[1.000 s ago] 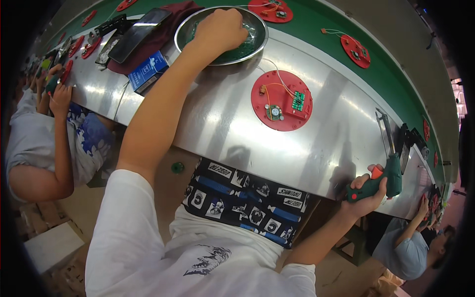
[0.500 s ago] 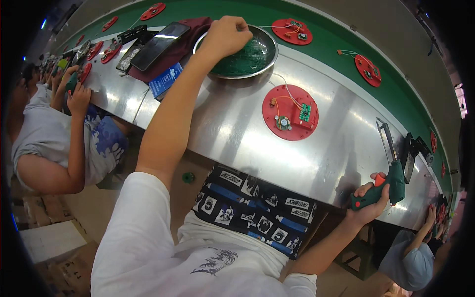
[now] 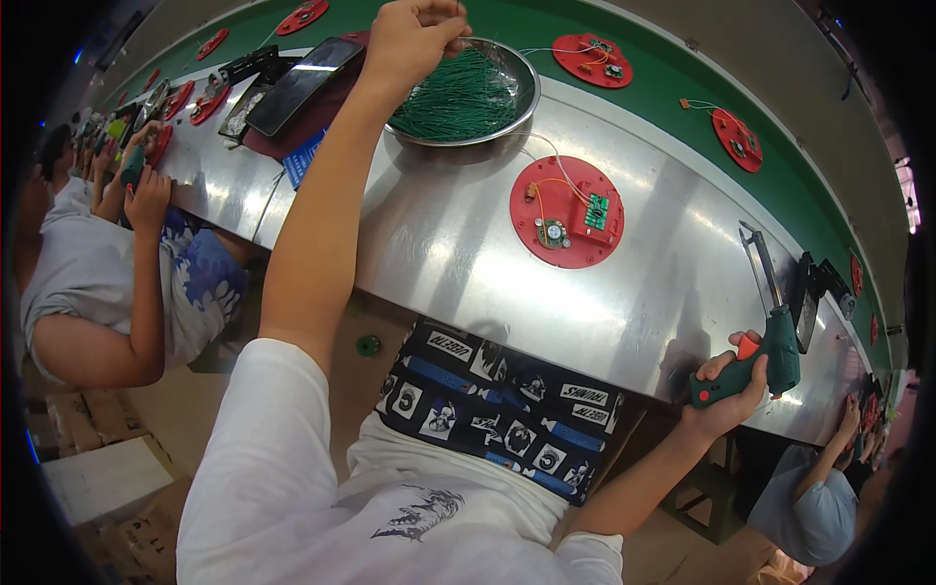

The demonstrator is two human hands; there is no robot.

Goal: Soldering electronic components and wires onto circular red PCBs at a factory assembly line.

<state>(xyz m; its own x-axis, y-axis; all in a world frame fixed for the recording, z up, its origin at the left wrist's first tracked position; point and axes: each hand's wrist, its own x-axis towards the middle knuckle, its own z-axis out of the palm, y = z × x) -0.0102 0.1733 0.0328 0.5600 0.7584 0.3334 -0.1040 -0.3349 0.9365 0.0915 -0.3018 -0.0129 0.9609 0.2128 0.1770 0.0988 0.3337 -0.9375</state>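
My left hand (image 3: 414,44) is raised over the far side of a round metal bowl (image 3: 533,93), its fingertips pinched together. Whatever sits in the pinch is too small to make out. Many thin green wire pieces (image 3: 458,97) lie heaped in the bowl. My right hand (image 3: 731,395) grips a dark green soldering gun (image 3: 777,356) with a red trigger, its metal tip pointing up and away over the metal bench. Between the hands, a round red plate (image 3: 565,244) lies flat on the bench, carrying small green circuit boards and white and orange leads.
Other red plates (image 3: 592,60) with wires rest on the green belt (image 3: 663,83) along the far side. Left of the bowl are a phone (image 3: 302,88), a dark red cloth and a blue packet (image 3: 304,161). Co-workers sit at left and right. A black holder (image 3: 805,302) stands beside the soldering gun.
My left hand has risen out of the bowl, up and to the left, uncovering more green wires. The right hand keeps its hold on the soldering gun, and the view has shifted slightly.
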